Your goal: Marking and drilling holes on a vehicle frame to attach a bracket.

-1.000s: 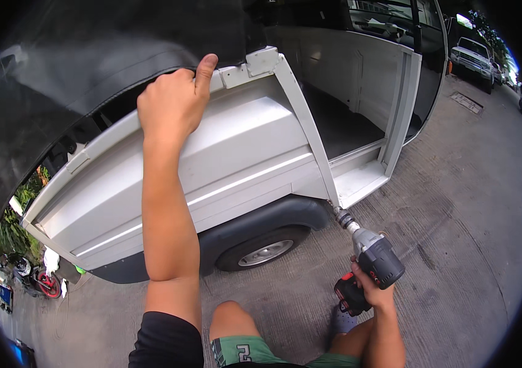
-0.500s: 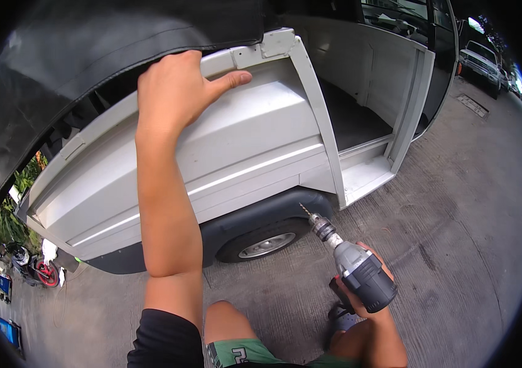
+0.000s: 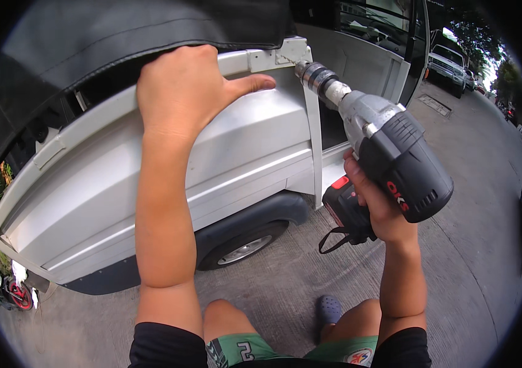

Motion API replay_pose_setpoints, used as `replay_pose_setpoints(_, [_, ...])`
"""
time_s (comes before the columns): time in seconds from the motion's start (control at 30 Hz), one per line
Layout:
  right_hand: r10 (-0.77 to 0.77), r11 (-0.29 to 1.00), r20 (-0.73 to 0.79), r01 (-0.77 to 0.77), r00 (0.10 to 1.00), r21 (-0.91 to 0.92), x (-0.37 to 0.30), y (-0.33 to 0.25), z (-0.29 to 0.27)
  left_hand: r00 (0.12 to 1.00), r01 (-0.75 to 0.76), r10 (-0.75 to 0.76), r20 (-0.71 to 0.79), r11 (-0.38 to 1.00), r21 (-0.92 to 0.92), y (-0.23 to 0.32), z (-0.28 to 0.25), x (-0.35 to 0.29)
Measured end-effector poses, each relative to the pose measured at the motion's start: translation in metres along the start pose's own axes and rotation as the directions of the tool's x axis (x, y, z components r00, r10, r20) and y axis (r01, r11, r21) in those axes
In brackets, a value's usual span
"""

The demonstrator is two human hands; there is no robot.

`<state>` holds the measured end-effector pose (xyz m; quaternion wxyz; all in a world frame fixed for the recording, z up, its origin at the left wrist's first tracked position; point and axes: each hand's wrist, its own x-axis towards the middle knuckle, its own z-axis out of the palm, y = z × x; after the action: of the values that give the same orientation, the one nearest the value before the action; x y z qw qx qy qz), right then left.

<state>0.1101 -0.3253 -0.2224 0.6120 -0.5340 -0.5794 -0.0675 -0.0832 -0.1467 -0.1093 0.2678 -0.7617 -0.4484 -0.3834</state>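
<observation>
Hooking the left hand (image 3: 178, 89) over a long white metal rail (image 3: 103, 119); apart from it, wrapping the right hand (image 3: 388, 211) around a pistol-shaped grey-and-black drill (image 3: 411, 162), pointing its thin spiral bit (image 3: 287, 59) toward the rail's right-hand end.

My left hand (image 3: 178, 89) lay on the side panel (image 3: 255, 129); right of that panel was the drill (image 3: 405, 159) in my right hand (image 3: 390, 218); below, a wheel (image 3: 242, 248); left, a motorcycle (image 3: 19, 294).

Soft outdoor daylight is falling; pale sheen is showing on white side panel (image 3: 245, 132); faint glare is greying black cover (image 3: 114, 43); sky (image 3: 490, 76) is blowing out; fisheye is bending straight edges, black vignette is swallowing corners
</observation>
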Motion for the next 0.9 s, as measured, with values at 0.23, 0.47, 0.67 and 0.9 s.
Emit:
replay_pose_setpoints(0.23, [-0.045, 0.998, 0.024, 0.046, 0.999, -0.048, 0.007, -0.006, 0.003, 1.000, 0.013, -0.013, -0.019, 1.000, 0.014, 0.003, 0.001, 0.003])
replay_pose_setpoints(0.47, [-0.142, 0.978, 0.040, 0.146, 0.989, -0.147, 0.006, -0.005, 0.003, 0.996, 0.059, -0.057, -0.069, 0.998, 0.029, 0.006, 0.005, 0.003])
replay_pose_setpoints(0.67, [-0.115, 0.983, 0.041, 0.120, 0.992, -0.142, 0.004, -0.004, 0.002, 0.994, 0.055, -0.051, -0.093, 0.998, 0.043, 0.006, 0.006, 0.003])
replay_pose_setpoints(0.9, [-0.116, 0.987, 0.004, 0.115, 0.993, -0.111, 0.005, -0.006, 0.005, 0.993, 0.047, -0.042, -0.111, 0.998, 0.041, 0.005, 0.010, 0.004])
